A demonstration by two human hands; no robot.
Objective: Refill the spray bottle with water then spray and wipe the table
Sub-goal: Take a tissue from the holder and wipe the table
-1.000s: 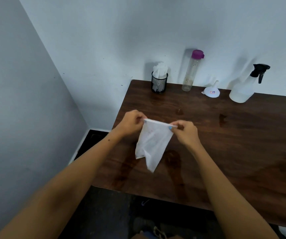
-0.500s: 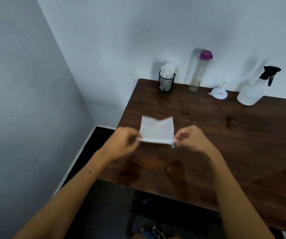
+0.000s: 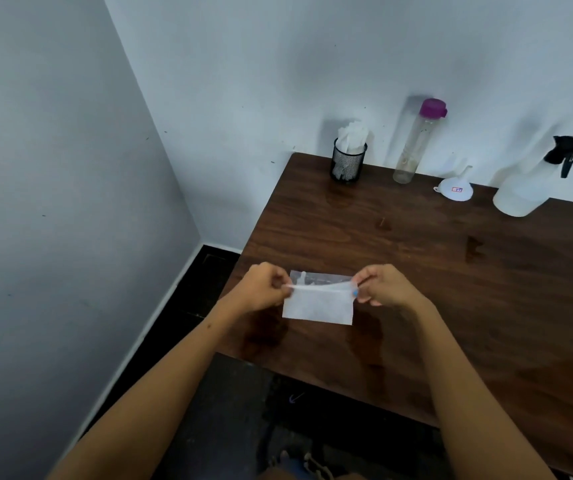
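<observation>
Looking across the frame from its left, we first meet the left hand (image 3: 263,289), its fingers curled and pinching the left end of a thin white tissue (image 3: 318,304). The tissue is folded over into a flat rectangle, soft and slightly see-through along its upper flap, and it hangs stretched just above the near left part of the table (image 3: 486,306), at the centre of the frame. The right hand (image 3: 383,287) pinches its other end in the same curled grip; a blue-painted nail shows at the fold.

The table is dark brown wood with a visible grain, glossy, and marked with darker wet-looking patches near the hands and further back. Along its far edge, against the pale wall, we see a black wire-mesh cup (image 3: 348,161) stuffed with white folded tissues, then a tall, narrow clear bottle (image 3: 413,147) with a purple cap. Right of that a small white plastic funnel (image 3: 454,187) sits mouth down, its spout pointing up. At the upper right stands the spray bottle (image 3: 527,188), a cloudy translucent cone-shaped body with a black trigger head, well apart from both hands.
</observation>
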